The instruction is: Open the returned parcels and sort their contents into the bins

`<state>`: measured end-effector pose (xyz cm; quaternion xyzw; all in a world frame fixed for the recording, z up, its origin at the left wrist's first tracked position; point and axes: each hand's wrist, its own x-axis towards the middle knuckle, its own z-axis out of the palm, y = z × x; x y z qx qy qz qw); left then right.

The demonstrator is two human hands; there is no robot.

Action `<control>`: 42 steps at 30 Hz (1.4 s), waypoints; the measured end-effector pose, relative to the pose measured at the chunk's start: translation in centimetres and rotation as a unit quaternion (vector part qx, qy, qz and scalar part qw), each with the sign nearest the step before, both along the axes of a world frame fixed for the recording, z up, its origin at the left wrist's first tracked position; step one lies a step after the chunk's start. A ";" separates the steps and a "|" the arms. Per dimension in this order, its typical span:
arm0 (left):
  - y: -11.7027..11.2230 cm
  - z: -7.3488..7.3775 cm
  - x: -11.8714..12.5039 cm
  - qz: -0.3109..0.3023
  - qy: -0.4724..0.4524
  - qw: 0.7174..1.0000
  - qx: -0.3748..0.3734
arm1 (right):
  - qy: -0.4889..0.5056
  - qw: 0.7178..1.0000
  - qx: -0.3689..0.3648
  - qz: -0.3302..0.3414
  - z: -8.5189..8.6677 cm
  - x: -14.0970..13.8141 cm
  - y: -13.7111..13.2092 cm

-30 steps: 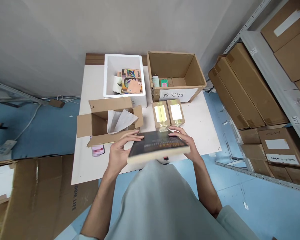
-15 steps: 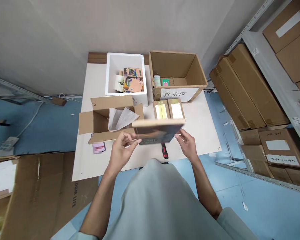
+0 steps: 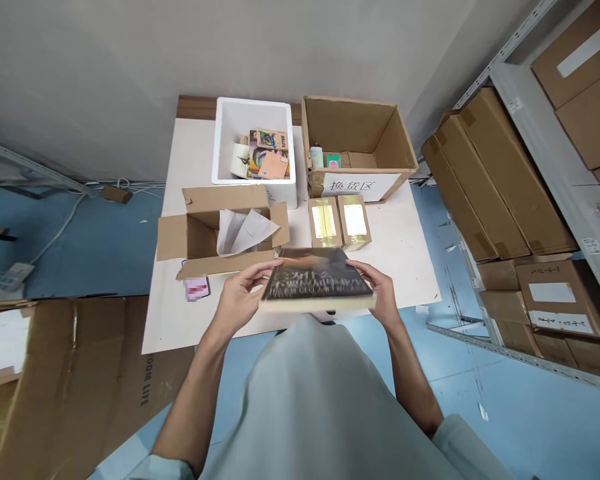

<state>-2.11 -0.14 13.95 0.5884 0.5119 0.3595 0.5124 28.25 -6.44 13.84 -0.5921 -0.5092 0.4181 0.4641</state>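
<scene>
A dark-covered book (image 3: 316,281) lies flat between both my hands, just above the near edge of the white table (image 3: 410,260). My left hand (image 3: 237,300) grips its left end with the fingers curled over the cover. My right hand (image 3: 380,293) holds its right end the same way. Right behind the book stand two small tan boxes with pale labels (image 3: 339,221). To the left sits an open cardboard box (image 3: 200,230) with white paper (image 3: 243,230) inside.
At the back stand a white foam box (image 3: 225,133) of colourful packs and a labelled open carton (image 3: 360,143). A phone (image 3: 197,289) lies by the small box. Brown cartons fill metal shelving (image 3: 525,100) on the right. A flattened carton (image 3: 80,387) lies on the blue floor.
The book was tipped up on edge half a second ago and is now flat again with its dark cover up. The red-handled tool on the table is now hidden under it.
</scene>
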 end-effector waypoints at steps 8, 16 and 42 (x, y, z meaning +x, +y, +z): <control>0.9 3.6 2.5 0.071 -0.024 0.997 -0.027 | 0.001 0.997 -0.041 -0.059 2.6 -2.1 1.8; 0.1 1.0 2.1 0.054 -0.064 0.993 -0.080 | 0.010 0.996 -0.078 -0.033 1.1 -1.9 1.0; 22.2 6.9 -8.4 0.105 0.049 0.975 0.190 | 0.075 0.994 0.068 -0.032 5.5 -12.1 27.5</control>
